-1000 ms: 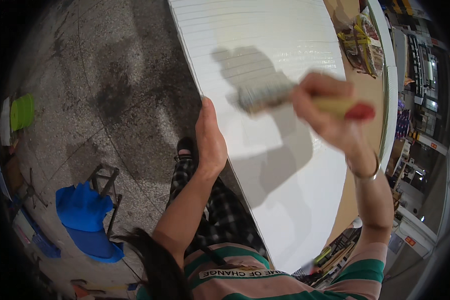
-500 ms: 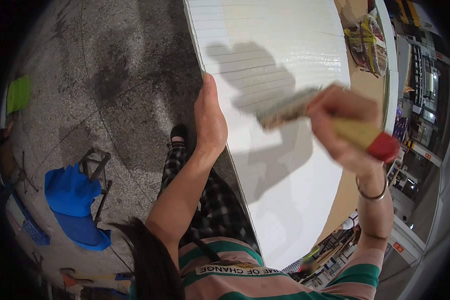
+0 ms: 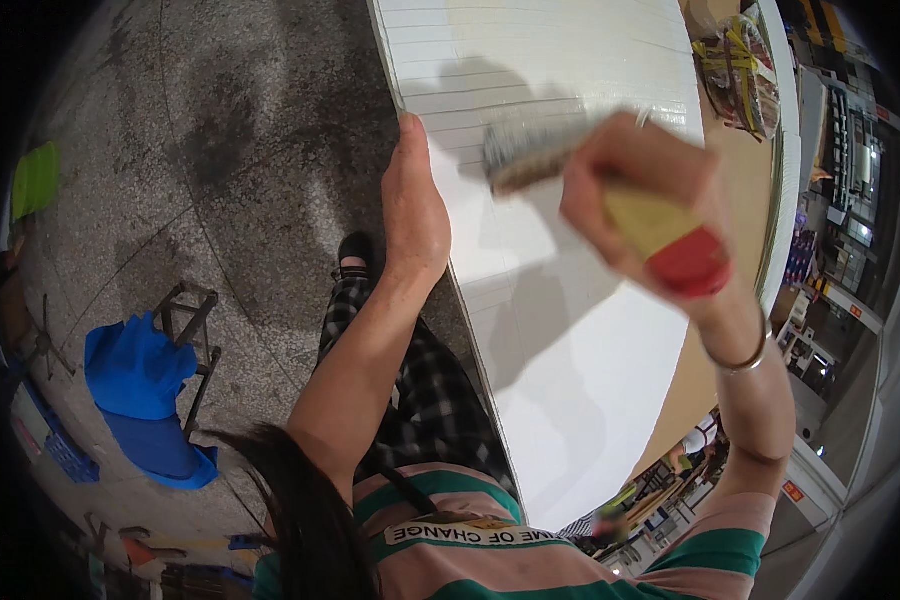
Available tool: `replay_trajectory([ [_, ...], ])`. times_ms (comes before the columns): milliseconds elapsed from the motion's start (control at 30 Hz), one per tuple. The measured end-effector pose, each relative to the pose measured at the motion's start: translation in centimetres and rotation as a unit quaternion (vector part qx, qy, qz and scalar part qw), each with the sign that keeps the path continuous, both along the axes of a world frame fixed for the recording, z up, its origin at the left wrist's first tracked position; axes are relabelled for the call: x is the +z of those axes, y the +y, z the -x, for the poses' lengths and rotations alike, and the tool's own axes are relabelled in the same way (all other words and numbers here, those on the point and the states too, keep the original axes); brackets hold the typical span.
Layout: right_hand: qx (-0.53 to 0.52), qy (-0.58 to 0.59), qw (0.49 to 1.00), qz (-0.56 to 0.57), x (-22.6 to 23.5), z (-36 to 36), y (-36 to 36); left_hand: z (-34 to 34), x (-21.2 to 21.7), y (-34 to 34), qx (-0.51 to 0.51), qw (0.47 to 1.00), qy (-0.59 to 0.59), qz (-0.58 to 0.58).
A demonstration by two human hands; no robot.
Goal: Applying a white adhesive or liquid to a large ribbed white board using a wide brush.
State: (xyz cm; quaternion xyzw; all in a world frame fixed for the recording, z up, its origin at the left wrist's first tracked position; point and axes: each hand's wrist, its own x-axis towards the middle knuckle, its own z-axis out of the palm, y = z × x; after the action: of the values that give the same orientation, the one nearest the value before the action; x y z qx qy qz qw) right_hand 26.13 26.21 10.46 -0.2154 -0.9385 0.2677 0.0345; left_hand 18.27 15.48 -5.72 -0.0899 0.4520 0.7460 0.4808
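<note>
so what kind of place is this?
Probably a workshop or shop floor: a speckled stone floor, a big white panel under a brush in the right hand, and stocked shelves at the right edge.
</note>
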Motion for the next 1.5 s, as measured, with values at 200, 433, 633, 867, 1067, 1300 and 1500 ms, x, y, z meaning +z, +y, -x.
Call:
replay_trajectory([
  [200, -0.036, 0.001, 0.999, -0.029, 2.5, -0.7, 0.1, 0.0, -0.2, 0.0, 0.0, 0.999, 0.041, 0.008],
  [433, 0.028, -0.095, 0.993, 0.064, 1.6, -4.1, -1.1, 0.6, 1.1, -0.2, -0.034, 0.998, 0.057, 0.011],
  [633, -0.157, -0.014, 0.941, 0.3, 5.5, -4.3, 1.3, -0.5, 1.8, -0.7, -0.032, 0.999, 0.036, -0.009],
  [867, -0.245, 0.09, 0.957, 0.13, 1.6, -0.5, 1.9, -0.6, 0.3, -0.6, -0.032, 0.998, 0.04, -0.019],
  [1067, -0.123, 0.002, 0.975, 0.186, 0.6, -3.6, 0.9, -0.6, 0.6, -0.8, -0.034, 0.998, 0.049, 0.018],
  [1300, -0.173, 0.065, 0.973, 0.138, 1.6, -2.7, 0.2, -0.7, 0.9, -0.3, -0.024, 0.998, 0.056, 0.003],
  [1500, -0.034, -0.027, 0.994, 0.105, 1.4, -7.1, -2.8, -0.4, 1.2, -0.7, -0.02, 0.998, 0.066, 0.009],
])
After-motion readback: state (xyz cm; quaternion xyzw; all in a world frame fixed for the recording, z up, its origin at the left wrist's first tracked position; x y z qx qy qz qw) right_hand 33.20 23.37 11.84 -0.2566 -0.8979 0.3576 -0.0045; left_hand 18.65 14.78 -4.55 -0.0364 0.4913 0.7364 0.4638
